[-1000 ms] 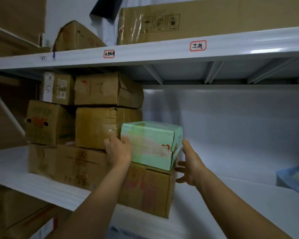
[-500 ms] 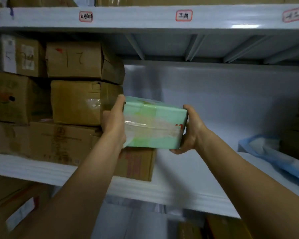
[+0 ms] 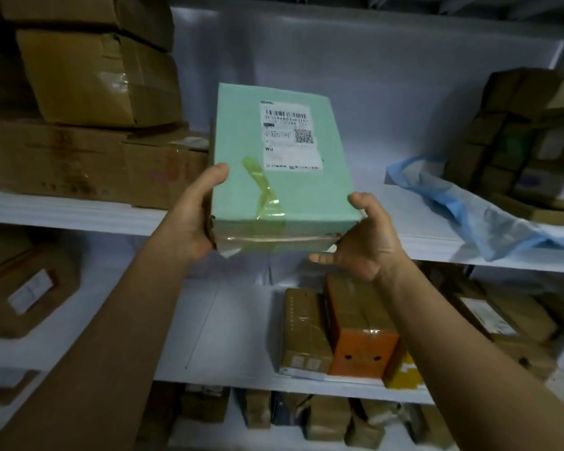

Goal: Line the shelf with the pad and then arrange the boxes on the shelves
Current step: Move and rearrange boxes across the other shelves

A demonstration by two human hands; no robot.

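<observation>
while i watch through the head camera, the green box (image 3: 279, 190) is held up between both hands, in front of the middle shelf (image 3: 433, 247) and over its near edge; i cannot tell whether its far end touches the shelf. the box is tilted so that its broad top face looks at me, with a white shipping label (image 3: 290, 138) on the far half and a strip of yellowish tape (image 3: 264, 193) running down to the near edge. the left hand (image 3: 192, 219) grips the near left side, thumb laid on the top face and fingers wrapped round the side and out of sight. the right hand (image 3: 367, 245) grips the near right corner, thumb on the top edge and fingers curled underneath. a white pad (image 3: 79, 211) covers the shelf on the left, and on it stands a stack of brown boxes (image 3: 88, 79), just left of the green box. to the right a crumpled blue sheet (image 3: 469, 213) lies on the shelf, and further right a pile of small cartons (image 3: 528, 141). on the lower shelf (image 3: 225, 336), below the hands, a brown box (image 3: 303, 333) and an orange box (image 3: 362, 336) lie side by side, touching.
</observation>
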